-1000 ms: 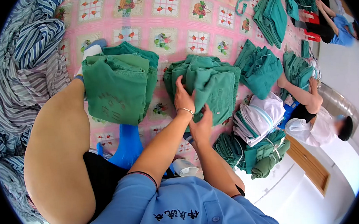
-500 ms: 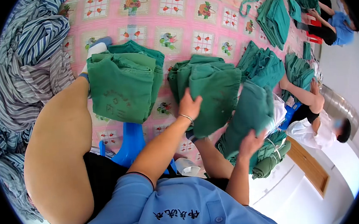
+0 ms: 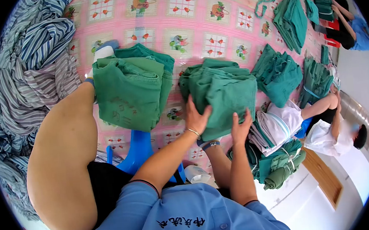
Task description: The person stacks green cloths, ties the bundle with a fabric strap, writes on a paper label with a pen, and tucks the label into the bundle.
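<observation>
The folded green stack (image 3: pixel 230 97) lies right of and beyond the blue stool (image 3: pixel 137 150); the left hand (image 3: pixel 198 121), thumb spread from fingers, rests against its near left side; the right hand (image 3: pixel 240 130), fingers parted, is at its near right corner, contact unconfirmed; neither visibly clasps cloth; step judged: squaring the stack; next move calls for even pressure from both palms; a marked green pile (image 3: pixel 127 91) stands directly beyond the stool.
</observation>
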`<act>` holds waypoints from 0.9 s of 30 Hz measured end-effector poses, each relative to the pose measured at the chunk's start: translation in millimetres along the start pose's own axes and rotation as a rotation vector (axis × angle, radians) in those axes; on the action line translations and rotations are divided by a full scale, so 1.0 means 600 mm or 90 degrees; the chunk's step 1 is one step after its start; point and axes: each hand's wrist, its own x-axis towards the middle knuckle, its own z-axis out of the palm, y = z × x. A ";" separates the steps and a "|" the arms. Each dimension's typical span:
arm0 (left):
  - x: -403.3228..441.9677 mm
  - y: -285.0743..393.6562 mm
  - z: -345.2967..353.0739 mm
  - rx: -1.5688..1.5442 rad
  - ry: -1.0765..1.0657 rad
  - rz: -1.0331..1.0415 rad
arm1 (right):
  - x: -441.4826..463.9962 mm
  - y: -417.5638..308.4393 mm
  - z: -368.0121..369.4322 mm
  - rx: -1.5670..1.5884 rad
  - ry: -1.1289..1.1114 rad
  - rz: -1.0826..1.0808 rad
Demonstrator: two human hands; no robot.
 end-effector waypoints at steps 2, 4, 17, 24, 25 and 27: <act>-0.029 0.025 0.003 0.040 -0.027 0.057 | 0.021 0.039 0.001 -0.005 -0.020 0.011; -0.041 0.047 0.003 0.057 -0.076 0.071 | 0.040 0.053 0.000 -0.029 -0.042 -0.011; -0.014 0.009 0.008 -0.055 -0.031 -0.030 | 0.080 0.061 -0.023 -0.007 0.016 -0.038; 0.017 -0.071 -0.020 0.085 0.108 -0.111 | 0.125 0.072 0.033 0.220 -0.214 0.069; 0.022 -0.050 -0.021 -0.004 0.082 -0.100 | 0.126 0.083 0.040 0.225 -0.249 0.125; 0.034 -0.006 -0.032 -0.003 0.010 -0.063 | 0.116 0.100 0.047 0.230 -0.320 0.239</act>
